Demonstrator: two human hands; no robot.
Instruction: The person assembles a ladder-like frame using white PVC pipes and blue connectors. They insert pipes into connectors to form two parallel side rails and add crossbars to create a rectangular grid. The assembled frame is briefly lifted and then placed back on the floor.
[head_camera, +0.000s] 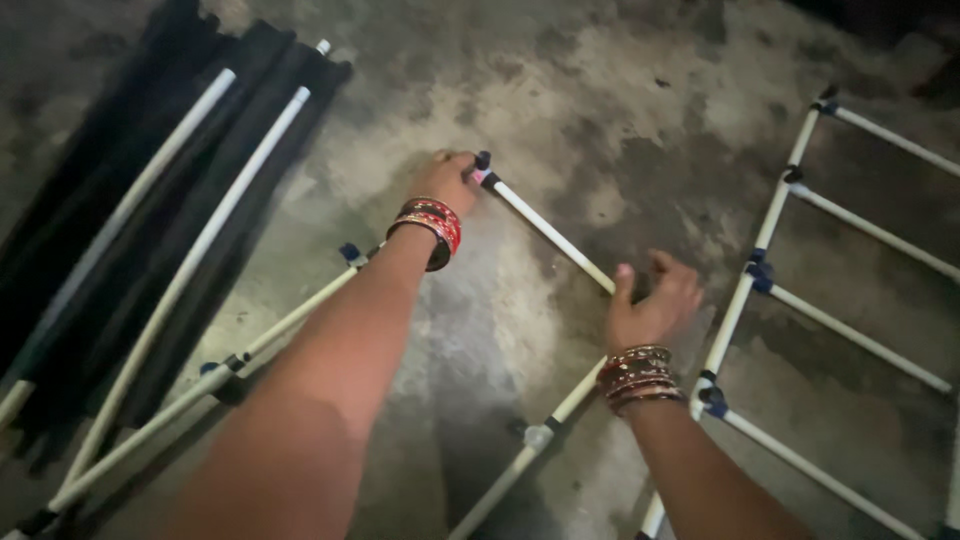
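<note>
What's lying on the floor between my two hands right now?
In the head view, a white tube runs between the left hand and right hand, over bare concrete floor.

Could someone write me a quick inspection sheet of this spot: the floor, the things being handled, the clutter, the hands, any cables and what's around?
Surface: bare concrete floor, stained and patchy.
Things in hand: white rod with a dark connector at its far end, lying between both hands; more white rods joined by dark connectors run under the arms.
Clutter: black fabric bundle with two white poles on it, at left.
Hands: left hand grips the rod's far end; right hand is at its near end, fingers curled; bangles on both wrists.
Cables: nothing seen.
Surroundings: ladder-like white rod frame lying at right; dim light.
</note>
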